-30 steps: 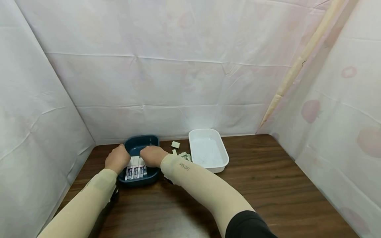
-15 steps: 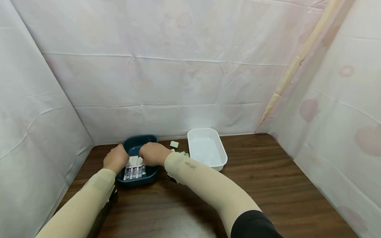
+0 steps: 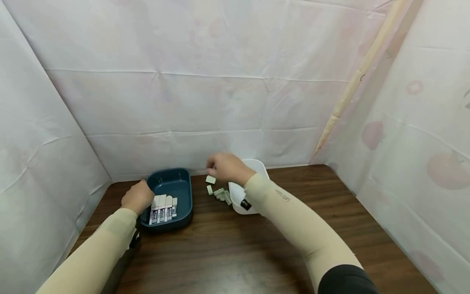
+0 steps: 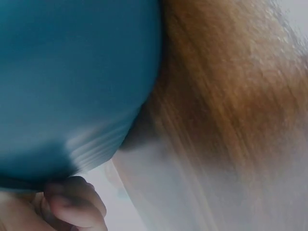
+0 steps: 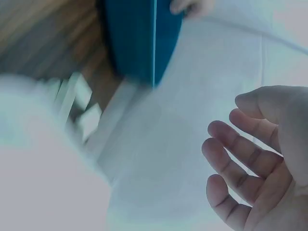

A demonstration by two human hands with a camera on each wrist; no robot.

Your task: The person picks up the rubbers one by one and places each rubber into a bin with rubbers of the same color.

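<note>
L hand (image 3: pixel 137 197) grips blue tray (image 3: pixel 180 183) edge; R hand (image 3: pixel 225 165) loose above.

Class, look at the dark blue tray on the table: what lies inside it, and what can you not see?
Inside the dark blue tray, a row of small white erasers with dark printed sleeves lies at its near-left end. The left hand on the rim covers that corner.

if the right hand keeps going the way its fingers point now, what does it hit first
Probably the loose eraser just below the fingertips of the right hand, on the table beside the blue tray. The hand's height above it is unclear.
</note>
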